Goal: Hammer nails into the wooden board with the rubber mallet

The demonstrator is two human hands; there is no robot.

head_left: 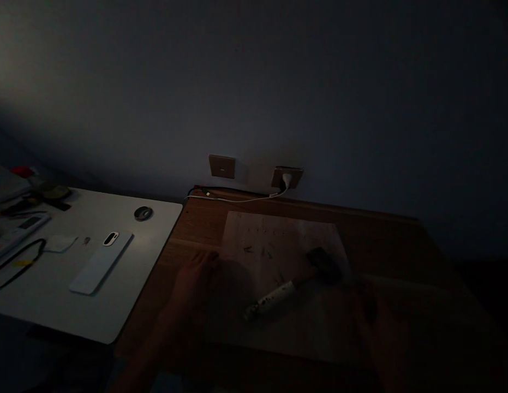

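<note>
The scene is very dim. A pale, flat board [257, 335] lies on the wooden table, with a hammer [276, 295] resting diagonally across it. The hammer's dark head points to the upper right and its whitish, dark-marked handle to the lower left. Several small nails [247, 249] are scattered above the handle, and a row of tiny marks or nails runs near the far edge. My left hand [196, 270] rests at the board's left edge, fingers loosely extended. Beside the right edge lies my right hand [370, 311], thumb and fingers apart. Neither hand touches the hammer.
A white table [126, 297] adjoins on the left, bearing a phone [100, 265], a roll of tape [143, 213], a black cable [33, 262] and other items. Behind the wooden table [184, 226], a white plug [286, 179] sits in a wall socket, its cord trailing left.
</note>
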